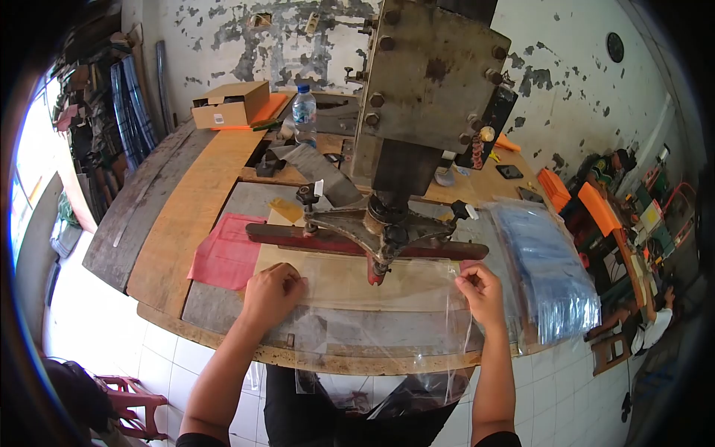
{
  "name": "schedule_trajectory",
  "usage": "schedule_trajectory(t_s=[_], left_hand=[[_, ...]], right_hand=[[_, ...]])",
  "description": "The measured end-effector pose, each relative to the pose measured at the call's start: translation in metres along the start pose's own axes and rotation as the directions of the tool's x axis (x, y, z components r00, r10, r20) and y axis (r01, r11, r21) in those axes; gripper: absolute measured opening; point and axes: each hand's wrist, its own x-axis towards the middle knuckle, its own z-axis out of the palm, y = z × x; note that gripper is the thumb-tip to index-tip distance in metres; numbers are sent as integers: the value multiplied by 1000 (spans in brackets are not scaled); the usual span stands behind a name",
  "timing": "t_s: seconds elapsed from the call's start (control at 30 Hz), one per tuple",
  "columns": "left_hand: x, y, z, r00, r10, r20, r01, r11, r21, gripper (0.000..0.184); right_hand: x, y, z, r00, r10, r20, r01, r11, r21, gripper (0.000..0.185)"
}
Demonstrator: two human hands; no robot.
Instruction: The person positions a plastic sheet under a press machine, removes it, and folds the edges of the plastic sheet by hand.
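Observation:
A clear plastic sheet [380, 313] stretches between my two hands and hangs over the table's front edge towards my lap. My left hand [273, 292] pinches its left edge, fingers curled. At the right edge, my right hand [480, 292] grips it between thumb and fingers. Just beyond the sheet stands a press machine [439, 74], its long red-edged bar [313, 239] lying low above the work surface. Beside my left hand a pink sheet [227, 253] lies flat. To the right of my right hand sits a stack of bluish clear plastic sheets [542, 257].
At the back left are a cardboard box [231, 103] and a water bottle [304, 115]. A phone [509, 171] lies behind the stack. Two people [611, 167] are at the far right, near another bench with orange sheets [598, 208]. A red stool [134, 402] stands at lower left.

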Motion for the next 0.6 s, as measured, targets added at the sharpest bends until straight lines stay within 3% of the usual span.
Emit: schedule_trajectory(t_s=[0.1, 0.13, 0.2, 0.27, 0.3, 0.33, 0.37, 0.43, 0.5, 0.6], left_hand=[[-2, 0, -6, 998, -11, 59, 14, 999, -39, 20], [-2, -1, -8, 994, -6, 106, 13, 998, -59, 19], [-12, 1, -15, 996, 83, 27, -79, 989, -123, 16], [-30, 3, -22, 986, 158, -46, -164, 970, -182, 13], [-40, 4, -26, 995, 99, -13, -98, 941, -323, 13], [-50, 4, -28, 999, 44, 30, -26, 889, -456, 14], [-58, 4, -27, 999, 40, 33, -20, 889, -457, 14], [-73, 7, -23, 991, -76, 106, 130, 603, -787, 9], [-77, 12, -28, 998, -56, 42, 67, 591, -804, 9], [-75, 37, -45, 997, -15, -74, -51, 578, -815, 13]], right_hand=[[-4, 1, -5, 999, 1, 37, -3, 997, 74, 10], [-8, -2, -6, 997, -47, 65, 48, 999, -17, 10], [-18, -6, -5, 990, -101, 94, 111, 988, -108, 10], [-43, -6, 2, 995, -85, 45, 83, 996, 43, 9], [-55, -9, 3, 995, -84, 46, 82, 996, 43, 9], [-69, -15, 2, 1000, 20, 15, -22, 981, 194, 10], [-80, -24, 2, 992, 129, 0, -122, 931, 343, 10], [-91, -43, 2, 991, 130, -22, -114, 927, 356, 9], [-92, -55, 0, 980, -33, -195, 89, 954, 287, 8], [-88, -79, -6, 959, -77, -272, 161, 940, 300, 9]])
